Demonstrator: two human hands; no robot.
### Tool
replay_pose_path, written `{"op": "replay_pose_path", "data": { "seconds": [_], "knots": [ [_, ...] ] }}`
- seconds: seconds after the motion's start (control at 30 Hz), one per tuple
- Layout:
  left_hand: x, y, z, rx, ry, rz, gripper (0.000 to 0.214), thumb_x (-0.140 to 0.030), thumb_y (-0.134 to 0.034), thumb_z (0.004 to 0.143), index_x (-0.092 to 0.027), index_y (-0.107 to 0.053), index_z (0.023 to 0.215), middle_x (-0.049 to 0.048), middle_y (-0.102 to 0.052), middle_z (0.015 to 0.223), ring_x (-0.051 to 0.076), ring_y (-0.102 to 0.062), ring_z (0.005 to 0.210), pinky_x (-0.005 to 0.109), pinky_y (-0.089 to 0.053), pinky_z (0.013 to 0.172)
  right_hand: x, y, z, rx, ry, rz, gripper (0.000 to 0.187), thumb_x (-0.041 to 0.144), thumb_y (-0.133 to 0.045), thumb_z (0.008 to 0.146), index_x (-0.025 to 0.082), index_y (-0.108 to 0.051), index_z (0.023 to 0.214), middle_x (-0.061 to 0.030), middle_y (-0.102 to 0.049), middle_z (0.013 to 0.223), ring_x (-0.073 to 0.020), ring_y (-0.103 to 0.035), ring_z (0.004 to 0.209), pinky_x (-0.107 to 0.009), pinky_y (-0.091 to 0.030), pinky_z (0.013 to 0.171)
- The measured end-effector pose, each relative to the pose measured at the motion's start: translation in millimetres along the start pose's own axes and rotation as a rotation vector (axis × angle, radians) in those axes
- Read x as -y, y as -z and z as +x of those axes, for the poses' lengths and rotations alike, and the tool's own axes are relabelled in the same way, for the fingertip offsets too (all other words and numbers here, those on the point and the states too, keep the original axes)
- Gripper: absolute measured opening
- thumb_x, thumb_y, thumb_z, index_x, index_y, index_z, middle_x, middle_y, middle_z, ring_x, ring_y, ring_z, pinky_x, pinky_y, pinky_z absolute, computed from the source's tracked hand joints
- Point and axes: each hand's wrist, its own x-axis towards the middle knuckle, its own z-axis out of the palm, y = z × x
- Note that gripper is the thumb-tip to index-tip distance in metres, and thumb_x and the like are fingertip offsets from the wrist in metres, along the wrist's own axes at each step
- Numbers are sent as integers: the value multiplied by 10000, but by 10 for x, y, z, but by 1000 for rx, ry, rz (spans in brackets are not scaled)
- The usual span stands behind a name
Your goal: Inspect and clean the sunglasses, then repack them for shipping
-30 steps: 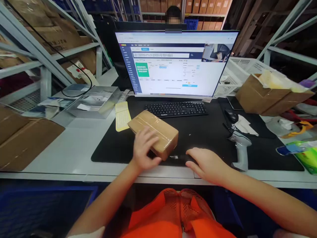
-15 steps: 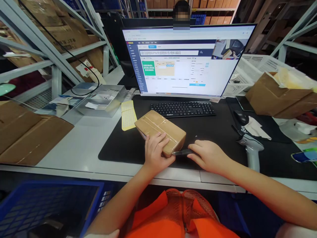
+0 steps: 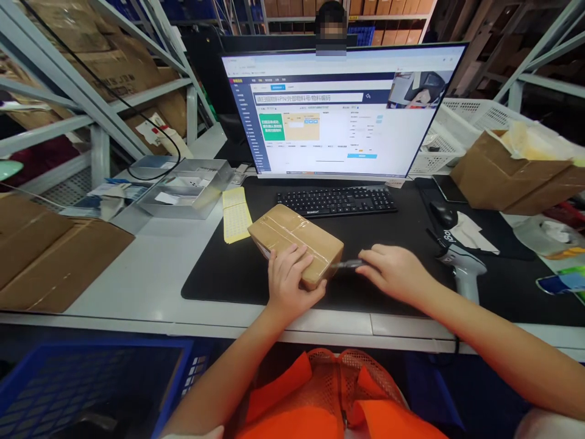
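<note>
A small brown cardboard box, with clear tape over its top, sits at an angle on the black desk mat. My left hand grips its near side, fingers over the top and thumb low at the near corner. In my right hand is a dark, slim knife, blurred a little by motion. Its tip points left and meets the right end face of the box. Whether the blade has gone into the tape or cardboard I cannot tell.
Behind the box stand a keyboard and a lit monitor. A barcode scanner and a mouse lie to the right. Yellow label sheets and a grey tray are at left. A person is beyond the monitor.
My right hand has moved the knife away from me and slightly right, from the near corner along the box's right end. My left hand and the box stay nearly in place.
</note>
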Motion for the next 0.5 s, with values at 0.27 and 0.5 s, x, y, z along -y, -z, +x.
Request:
{"op": "replay_pose_path", "data": {
  "seconds": [0.27,0.5],
  "knots": [
    [0,32,-29,20,10,1,483,-333,-767,735,-189,-580,1157,151,-696,1213,328,-619,1215,588,-307,1160,-693,-13,-176,-143,-443,-151,349,434,-503,994,163,-692,1108,-106,-708,993,-262,-669,862,-337,-436,670],
    [-66,124,88,56,45,-9,342,-285,-683,763,-189,-623,1086,138,-715,1196,336,-634,1203,592,-351,1138,129,10,-252,-94,-24,62,345,409,-486,1015,171,-684,1169,-79,-674,913,-210,-639,777,-329,-452,701]
  ]
}}
